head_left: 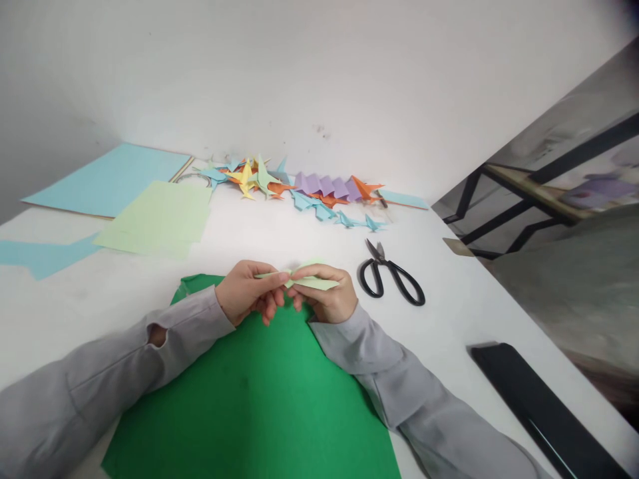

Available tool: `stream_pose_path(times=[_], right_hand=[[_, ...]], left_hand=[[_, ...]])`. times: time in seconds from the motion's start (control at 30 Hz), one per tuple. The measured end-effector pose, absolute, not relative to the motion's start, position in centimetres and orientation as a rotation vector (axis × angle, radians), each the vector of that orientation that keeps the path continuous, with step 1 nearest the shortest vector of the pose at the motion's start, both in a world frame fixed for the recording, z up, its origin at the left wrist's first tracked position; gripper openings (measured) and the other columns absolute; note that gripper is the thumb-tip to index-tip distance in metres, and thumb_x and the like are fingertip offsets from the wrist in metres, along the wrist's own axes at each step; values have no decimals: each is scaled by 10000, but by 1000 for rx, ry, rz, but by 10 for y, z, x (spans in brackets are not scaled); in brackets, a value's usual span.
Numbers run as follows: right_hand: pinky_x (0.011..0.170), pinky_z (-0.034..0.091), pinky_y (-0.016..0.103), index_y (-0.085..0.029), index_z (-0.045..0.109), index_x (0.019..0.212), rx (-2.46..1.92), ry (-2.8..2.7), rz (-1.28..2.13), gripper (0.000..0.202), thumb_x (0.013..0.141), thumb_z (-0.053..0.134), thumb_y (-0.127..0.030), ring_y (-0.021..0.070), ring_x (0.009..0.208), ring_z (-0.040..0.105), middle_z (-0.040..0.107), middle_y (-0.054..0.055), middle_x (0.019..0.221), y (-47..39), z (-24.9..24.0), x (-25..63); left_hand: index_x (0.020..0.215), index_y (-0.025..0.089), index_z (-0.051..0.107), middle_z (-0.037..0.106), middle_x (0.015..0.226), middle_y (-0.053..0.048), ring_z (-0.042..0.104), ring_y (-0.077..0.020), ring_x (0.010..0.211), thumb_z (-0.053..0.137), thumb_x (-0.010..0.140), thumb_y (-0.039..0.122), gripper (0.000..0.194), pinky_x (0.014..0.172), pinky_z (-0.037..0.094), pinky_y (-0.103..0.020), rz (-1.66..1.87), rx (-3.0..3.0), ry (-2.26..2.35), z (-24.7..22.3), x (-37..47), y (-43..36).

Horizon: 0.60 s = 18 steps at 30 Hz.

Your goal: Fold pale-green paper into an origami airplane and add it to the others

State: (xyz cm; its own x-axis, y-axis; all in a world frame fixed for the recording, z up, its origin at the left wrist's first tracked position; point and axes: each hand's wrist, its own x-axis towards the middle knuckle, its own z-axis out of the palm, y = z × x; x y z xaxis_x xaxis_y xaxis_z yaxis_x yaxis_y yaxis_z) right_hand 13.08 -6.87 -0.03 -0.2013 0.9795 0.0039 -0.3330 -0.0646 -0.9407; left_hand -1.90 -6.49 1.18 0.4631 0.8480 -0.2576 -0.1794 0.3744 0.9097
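A small piece of folded light green paper (318, 283) is held between both hands, above the far end of a green sheet (254, 392). My left hand (253, 287) pinches its left end between thumb and fingers. On the other side, my right hand (327, 293) grips the wider right part, with the fingers lying over and behind it. Parts of the paper's folds are hidden by the fingers.
Scissors (387, 269) with black handles lie open to the right. Folded paper figures (264, 174) and a zigzag purple paper (322, 186) line the wall. Light green sheets (154, 216) and blue sheets (104, 179) lie at left. A long black object (544, 406) rests near the right edge.
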Motion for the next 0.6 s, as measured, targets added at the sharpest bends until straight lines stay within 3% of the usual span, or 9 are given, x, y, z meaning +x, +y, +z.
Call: stream_pose_path(times=[0.13,0.3,0.6], right_hand=[[385,450,220,-203,694,742,-848,-1054,1505,211,539,737,-164,116,396,564,653,-10,510,-67,-1,133],[409,459,240,-201,715,687,-835,-1083,1487,121,570,705,-172,128,420,577,666,9,548,-65,-2,136],[446,456,223,-215,706,701,-989,-1284,1119,143,593,694,-122,107,461,571,662,-1,605,-70,0,132]], left_hand=[[547,117,540,556,426,24,445,-62,257,674,637,386,314,239,355,-160,802,970,856,12,-19,-65],[523,123,522,542,392,31,424,-65,232,702,599,392,333,218,333,-161,853,967,896,14,-19,-64],[546,118,535,552,387,27,420,-70,221,705,604,337,283,205,321,-157,831,936,893,14,-22,-62]])
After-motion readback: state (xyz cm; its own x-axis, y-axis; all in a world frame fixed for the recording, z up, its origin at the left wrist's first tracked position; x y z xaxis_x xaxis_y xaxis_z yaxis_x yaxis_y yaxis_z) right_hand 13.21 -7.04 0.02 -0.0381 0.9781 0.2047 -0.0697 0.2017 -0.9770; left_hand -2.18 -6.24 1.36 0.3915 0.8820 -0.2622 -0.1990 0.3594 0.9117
